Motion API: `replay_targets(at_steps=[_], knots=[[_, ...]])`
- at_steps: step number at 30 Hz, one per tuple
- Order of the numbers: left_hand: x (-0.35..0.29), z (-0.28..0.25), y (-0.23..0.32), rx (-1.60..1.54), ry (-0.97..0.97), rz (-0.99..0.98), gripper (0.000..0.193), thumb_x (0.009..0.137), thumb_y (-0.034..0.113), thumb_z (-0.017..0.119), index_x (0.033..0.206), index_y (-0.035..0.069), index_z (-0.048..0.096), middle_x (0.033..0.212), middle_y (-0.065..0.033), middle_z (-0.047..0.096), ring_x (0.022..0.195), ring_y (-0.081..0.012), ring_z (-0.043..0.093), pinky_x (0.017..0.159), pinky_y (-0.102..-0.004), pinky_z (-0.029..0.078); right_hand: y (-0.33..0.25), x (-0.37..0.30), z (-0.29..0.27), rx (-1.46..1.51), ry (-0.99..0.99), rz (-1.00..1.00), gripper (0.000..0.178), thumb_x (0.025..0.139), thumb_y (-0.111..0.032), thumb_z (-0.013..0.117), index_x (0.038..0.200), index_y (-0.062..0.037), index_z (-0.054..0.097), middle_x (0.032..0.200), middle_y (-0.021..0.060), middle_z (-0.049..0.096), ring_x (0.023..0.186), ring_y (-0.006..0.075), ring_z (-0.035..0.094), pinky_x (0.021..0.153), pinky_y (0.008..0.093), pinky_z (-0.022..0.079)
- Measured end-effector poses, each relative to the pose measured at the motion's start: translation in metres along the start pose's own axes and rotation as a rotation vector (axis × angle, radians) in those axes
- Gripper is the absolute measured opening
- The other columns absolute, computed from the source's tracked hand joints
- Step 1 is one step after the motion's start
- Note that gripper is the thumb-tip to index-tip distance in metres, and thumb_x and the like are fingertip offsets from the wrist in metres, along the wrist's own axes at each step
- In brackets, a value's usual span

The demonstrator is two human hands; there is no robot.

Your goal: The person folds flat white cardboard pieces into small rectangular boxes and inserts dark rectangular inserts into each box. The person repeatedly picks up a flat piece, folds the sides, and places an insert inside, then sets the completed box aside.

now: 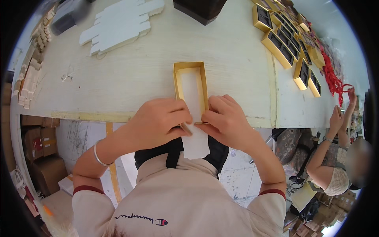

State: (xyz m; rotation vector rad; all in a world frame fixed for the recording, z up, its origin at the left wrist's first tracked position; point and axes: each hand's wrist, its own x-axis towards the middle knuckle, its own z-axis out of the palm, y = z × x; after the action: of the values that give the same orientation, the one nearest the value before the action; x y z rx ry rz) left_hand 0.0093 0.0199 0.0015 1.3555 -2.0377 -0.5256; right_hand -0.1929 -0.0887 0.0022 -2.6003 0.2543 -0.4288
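Observation:
A long gold cardboard box [205,83], white inside, lies at the table's front edge with its near end unfolded. Its white end flap [196,147] hangs past the edge toward my lap. My left hand [164,118] pinches the box's near left corner, fingers closed on a small folded tab. On the opposite corner my right hand [227,120] grips the right wall and its tab, with the thumb below and fingers curled over. Part of each corner is hidden by my fingers.
White flat box blanks [120,25] are stacked at the back left. A dark box [200,8] stands at the back middle. Several gold boxes with black inserts [278,47] sit at right, near red ribbon [333,73]. Another person's hands [336,118] work there. Cartons [47,170] lie below left.

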Motion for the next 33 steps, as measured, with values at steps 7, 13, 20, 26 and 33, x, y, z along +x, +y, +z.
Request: replay_targets(at_steps=[7,13,20,26,33], knots=[[0.003,0.02,0.016,-0.097,0.158,-0.228,0.014,0.075,0.005,0.07,0.085,0.01,0.062,0.074,-0.0039,0.056,0.065,-0.023,0.058,0.054,-0.0352,0.045,-0.012,0.003,0.006,0.124,-0.028,0.201,0.017,0.076,-0.006,0.07,0.082,-0.0055,0.054,0.077,0.0073,0.052,0.072,0.0278,0.053,0.064,0.0372,0.041],[-0.003,0.028,0.012,-0.071,0.221,-0.173,0.008,0.076,0.007,0.069,0.081,0.01,0.064,0.073,-0.0036,0.055,0.063,-0.0235,0.057,0.052,-0.0348,0.044,-0.022,-0.005,-0.006,0.21,-0.013,0.244,0.035,0.075,0.003,0.064,0.109,-0.003,0.06,0.092,0.0121,0.058,0.076,0.0299,0.056,0.067,0.0379,0.045],[-0.001,0.021,0.014,-0.097,0.164,-0.197,0.007,0.078,0.006,0.07,0.081,0.007,0.064,0.073,-0.0046,0.055,0.06,-0.022,0.055,0.051,-0.0336,0.043,-0.011,-0.031,0.027,-0.288,0.329,-0.171,0.047,0.066,0.005,0.064,0.113,0.0024,0.064,0.114,0.0161,0.059,0.084,0.0259,0.059,0.07,0.0363,0.048],[-0.006,0.01,0.004,-0.354,0.109,-0.205,0.021,0.08,0.011,0.075,0.095,0.005,0.062,0.077,-0.0068,0.057,0.058,-0.0176,0.053,0.05,-0.0289,0.042,-0.005,-0.015,0.026,0.187,0.348,-0.09,0.032,0.065,0.007,0.068,0.096,0.0029,0.064,0.105,0.0145,0.055,0.079,0.0265,0.057,0.065,0.034,0.048],[-0.009,0.009,0.01,-0.176,0.093,-0.189,0.027,0.087,0.011,0.066,0.111,0.004,0.055,0.089,-0.0091,0.062,0.061,-0.0191,0.055,0.054,-0.0278,0.046,-0.014,-0.003,0.023,0.437,0.314,0.171,0.006,0.084,0.001,0.063,0.085,0.0026,0.058,0.092,0.0129,0.048,0.069,0.0247,0.05,0.057,0.0331,0.043]])
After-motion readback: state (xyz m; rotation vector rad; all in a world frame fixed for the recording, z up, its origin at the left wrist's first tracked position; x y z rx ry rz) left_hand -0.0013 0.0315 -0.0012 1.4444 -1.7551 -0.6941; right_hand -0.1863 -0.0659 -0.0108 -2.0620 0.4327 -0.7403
